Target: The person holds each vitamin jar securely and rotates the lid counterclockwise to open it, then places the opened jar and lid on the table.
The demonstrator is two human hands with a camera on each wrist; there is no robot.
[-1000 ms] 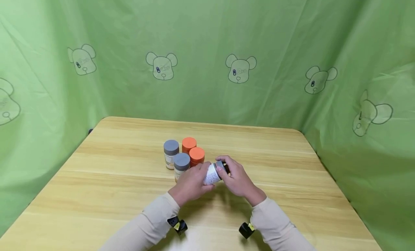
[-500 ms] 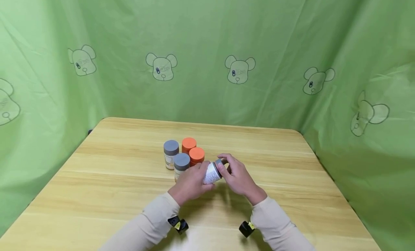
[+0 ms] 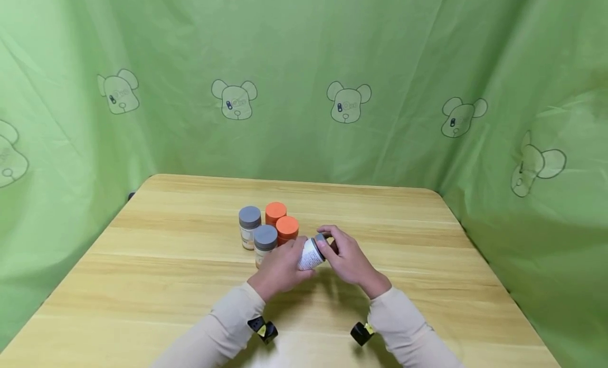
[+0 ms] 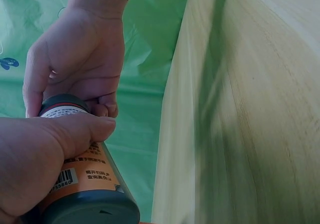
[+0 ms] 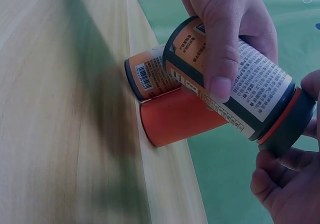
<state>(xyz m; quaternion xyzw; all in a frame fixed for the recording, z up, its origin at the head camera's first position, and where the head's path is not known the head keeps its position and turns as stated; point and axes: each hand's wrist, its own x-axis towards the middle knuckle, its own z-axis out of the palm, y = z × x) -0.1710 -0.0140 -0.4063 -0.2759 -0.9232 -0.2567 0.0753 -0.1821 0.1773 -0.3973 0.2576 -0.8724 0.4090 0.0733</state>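
In the head view my left hand (image 3: 281, 267) grips the body of a pill bottle (image 3: 311, 255), which is tilted with its capped end toward the right. My right hand (image 3: 349, 262) holds the dark grey cap (image 5: 287, 126) with thumb and fingers. A thin orange-red band (image 5: 280, 118) shows between cap and body in the right wrist view. The label (image 5: 262, 76) is white and orange with dark print. From the left wrist view, the dark base (image 4: 95, 209) faces the camera and my left thumb (image 4: 82, 134) lies across the label.
Beside my left hand stand two grey-capped bottles (image 3: 249, 225) and two orange bottles (image 3: 287, 229), close together on the wooden table (image 3: 404, 225). The nearer ones are partly covered by that hand. Green curtains (image 3: 294, 40) with printed bear heads surround the table.
My right fingers lifted slightly and shifted on the cap, then settled around it again. My left hand and the bottle stay nearly in place.
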